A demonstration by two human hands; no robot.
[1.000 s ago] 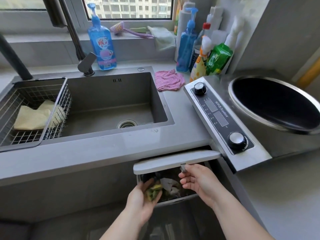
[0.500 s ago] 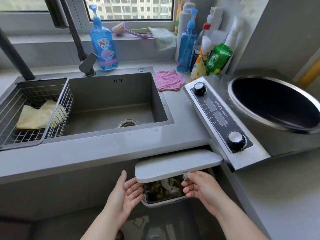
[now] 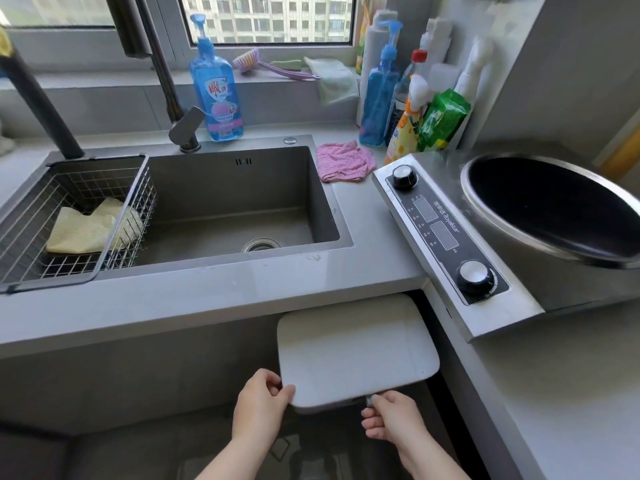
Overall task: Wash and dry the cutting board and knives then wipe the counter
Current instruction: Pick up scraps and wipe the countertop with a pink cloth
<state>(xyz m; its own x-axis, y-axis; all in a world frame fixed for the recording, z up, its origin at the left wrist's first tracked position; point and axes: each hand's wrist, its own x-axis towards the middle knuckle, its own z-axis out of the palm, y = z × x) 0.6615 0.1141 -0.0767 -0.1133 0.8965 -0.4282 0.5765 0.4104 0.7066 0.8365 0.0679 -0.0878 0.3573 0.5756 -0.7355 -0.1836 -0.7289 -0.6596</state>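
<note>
Cutting board (image 3: 353,348) now lies level, no longer tilted; left grip (image 3: 258,407), released before, pinches its 7 o'clock corner; right grip (image 3: 394,419) still clasps its 5 o'clock ring (image 3: 370,400).

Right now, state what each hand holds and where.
Both hold the board: left hand grips its near left corner; right hand pinches a small metal piece at its near edge.
</note>
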